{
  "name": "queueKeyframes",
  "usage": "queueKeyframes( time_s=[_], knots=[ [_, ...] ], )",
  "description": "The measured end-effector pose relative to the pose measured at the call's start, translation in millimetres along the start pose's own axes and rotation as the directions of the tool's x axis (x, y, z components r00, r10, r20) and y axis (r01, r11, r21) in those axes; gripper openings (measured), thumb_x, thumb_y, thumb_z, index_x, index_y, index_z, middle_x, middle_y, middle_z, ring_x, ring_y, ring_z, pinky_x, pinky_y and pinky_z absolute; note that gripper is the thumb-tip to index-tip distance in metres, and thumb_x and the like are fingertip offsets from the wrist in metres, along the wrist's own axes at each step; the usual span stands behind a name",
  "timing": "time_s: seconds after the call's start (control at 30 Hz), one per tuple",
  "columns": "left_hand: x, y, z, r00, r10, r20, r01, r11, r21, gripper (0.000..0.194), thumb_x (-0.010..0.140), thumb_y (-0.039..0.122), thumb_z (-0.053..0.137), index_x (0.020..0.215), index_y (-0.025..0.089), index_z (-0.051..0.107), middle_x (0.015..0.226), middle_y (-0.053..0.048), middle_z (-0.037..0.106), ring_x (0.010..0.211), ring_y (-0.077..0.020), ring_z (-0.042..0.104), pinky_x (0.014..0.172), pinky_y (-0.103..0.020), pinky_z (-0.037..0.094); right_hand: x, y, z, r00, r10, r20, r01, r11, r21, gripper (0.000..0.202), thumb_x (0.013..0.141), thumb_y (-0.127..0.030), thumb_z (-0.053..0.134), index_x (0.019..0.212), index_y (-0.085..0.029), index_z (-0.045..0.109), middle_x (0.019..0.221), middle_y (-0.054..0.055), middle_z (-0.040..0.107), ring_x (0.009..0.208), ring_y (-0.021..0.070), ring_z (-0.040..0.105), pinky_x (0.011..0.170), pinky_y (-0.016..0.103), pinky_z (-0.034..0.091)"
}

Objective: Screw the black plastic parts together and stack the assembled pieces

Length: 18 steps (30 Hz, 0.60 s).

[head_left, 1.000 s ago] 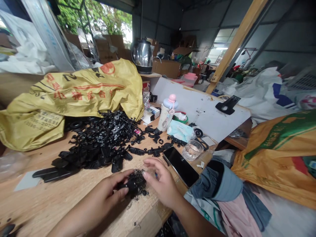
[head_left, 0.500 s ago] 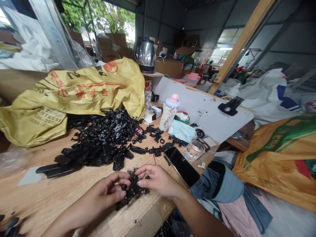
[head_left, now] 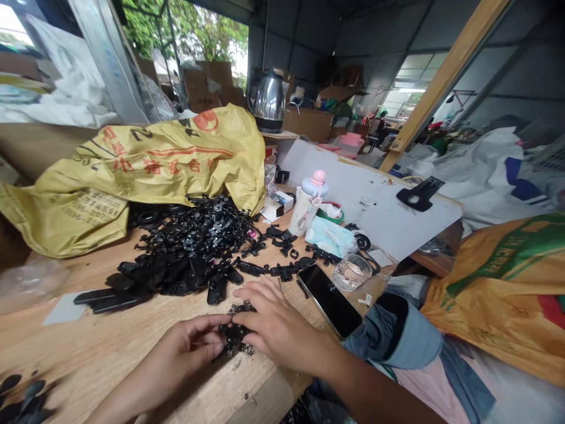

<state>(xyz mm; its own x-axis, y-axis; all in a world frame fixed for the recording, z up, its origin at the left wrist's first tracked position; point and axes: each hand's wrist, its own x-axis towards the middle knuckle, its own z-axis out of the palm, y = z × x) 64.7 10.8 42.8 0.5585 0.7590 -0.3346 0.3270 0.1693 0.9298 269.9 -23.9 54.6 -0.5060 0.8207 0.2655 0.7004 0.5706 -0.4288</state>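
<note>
Small black parts (head_left: 236, 335) lie in a cluster near the table's front edge, between my two hands. My left hand (head_left: 194, 341) is closed at the cluster's left side, thumb and fingers pinching a black piece. Over the right side of the cluster reaches my right hand (head_left: 267, 321), its fingers spread and bent down onto the parts, some fingertips hidden. Behind the hands rises a large heap of black plastic parts (head_left: 194, 241).
A phone (head_left: 331, 300) lies right of my right hand, beside a clear glass bowl (head_left: 352, 271). Farther back stand a white bottle (head_left: 305, 206) and a kettle (head_left: 269, 103). A yellow sack (head_left: 176, 159) lies behind the heap. Dark parts (head_left: 26, 400) sit at lower left.
My right hand has turned over the cluster and its fingers have spread farther to the left. My left hand stays at the cluster's left side. The view has shifted slightly.
</note>
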Motion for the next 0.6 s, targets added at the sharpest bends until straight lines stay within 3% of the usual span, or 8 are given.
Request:
queueKeyframes(
  time_s=[0.13,0.27,0.33,0.4,0.43,0.5,0.53,0.6],
  knots=[
    [-4,1,6.1,0.999,0.015,-0.030,-0.014,0.999,0.033,0.046,0.068,0.032,0.065,0.113,0.023,0.059,0.081,-0.002,0.066,0.076,-0.0169,0.057,0.073,-0.027,0.045,8,4,-1,0.993,-0.059,0.103,0.078,0.980,-0.181,0.015,0.079,-0.019,0.060,0.094,-0.017,0.063,0.118,0.007,0.050,0.123,0.0204,0.030,0.109,0.045,0.005],
    [-6,-1,6.8,0.993,0.085,-0.084,-0.082,0.996,0.044,0.047,0.065,0.028,0.068,0.112,0.027,0.061,0.110,-0.005,0.065,0.102,-0.0234,0.055,0.094,-0.035,0.038,11,8,-1,0.990,-0.072,0.125,0.092,0.981,-0.169,0.016,0.079,-0.025,0.061,0.092,-0.017,0.063,0.114,0.006,0.052,0.120,0.0203,0.034,0.108,0.044,0.008],
    [-5,-4,5.3,0.989,0.105,-0.101,-0.103,0.994,0.017,0.042,0.067,0.028,0.067,0.109,0.026,0.063,0.109,-0.005,0.066,0.103,-0.0237,0.055,0.096,-0.036,0.037,11,6,-2,0.993,-0.071,0.092,0.084,0.985,-0.149,0.018,0.078,-0.023,0.061,0.095,-0.018,0.062,0.113,0.007,0.052,0.119,0.0203,0.035,0.108,0.045,0.010],
    [-3,-9,5.2,0.988,0.093,-0.125,-0.097,0.995,-0.025,0.045,0.067,0.029,0.066,0.112,0.024,0.060,0.100,-0.005,0.068,0.094,-0.0221,0.060,0.089,-0.035,0.044,9,3,-2,0.999,-0.044,-0.027,0.041,0.995,-0.090,0.023,0.078,-0.020,0.060,0.101,-0.020,0.060,0.114,0.007,0.052,0.116,0.0207,0.038,0.106,0.045,0.018],
    [-2,-11,6.3,0.984,0.090,-0.155,-0.096,0.995,-0.034,0.048,0.067,0.030,0.066,0.115,0.023,0.058,0.095,-0.005,0.069,0.088,-0.0211,0.061,0.084,-0.033,0.047,7,2,-1,0.992,0.002,-0.128,-0.005,1.000,-0.024,0.024,0.078,-0.019,0.059,0.102,-0.020,0.060,0.112,0.008,0.053,0.113,0.0205,0.041,0.102,0.044,0.026],
    [-2,-17,11.8,0.958,0.111,-0.263,-0.111,0.994,0.016,0.053,0.068,0.031,0.065,0.118,0.022,0.055,0.090,-0.005,0.068,0.082,-0.0200,0.063,0.078,-0.031,0.050,3,0,2,0.931,0.190,-0.313,-0.135,0.972,0.191,0.018,0.079,-0.018,0.055,0.096,-0.019,0.061,0.101,0.008,0.057,0.098,0.0189,0.051,0.088,0.036,0.041],
    [-2,-20,16.3,0.932,0.146,-0.333,-0.126,0.989,0.082,0.053,0.067,0.031,0.066,0.118,0.022,0.055,0.091,-0.006,0.068,0.082,-0.0201,0.063,0.077,-0.031,0.050,1,0,6,0.888,0.317,-0.333,-0.205,0.921,0.331,0.013,0.080,-0.019,0.053,0.089,-0.017,0.062,0.090,0.007,0.059,0.086,0.0171,0.055,0.077,0.031,0.046],
    [-1,-28,28.5,0.853,0.274,-0.444,-0.167,0.950,0.264,0.050,0.066,0.031,0.066,0.115,0.022,0.057,0.099,-0.008,0.066,0.085,-0.0213,0.063,0.081,-0.032,0.050,-1,2,15,0.830,0.527,-0.181,-0.337,0.733,0.591,0.016,0.081,-0.025,0.049,0.075,-0.016,0.061,0.069,0.003,0.058,0.062,0.0127,0.055,0.056,0.024,0.045]
  ],
)
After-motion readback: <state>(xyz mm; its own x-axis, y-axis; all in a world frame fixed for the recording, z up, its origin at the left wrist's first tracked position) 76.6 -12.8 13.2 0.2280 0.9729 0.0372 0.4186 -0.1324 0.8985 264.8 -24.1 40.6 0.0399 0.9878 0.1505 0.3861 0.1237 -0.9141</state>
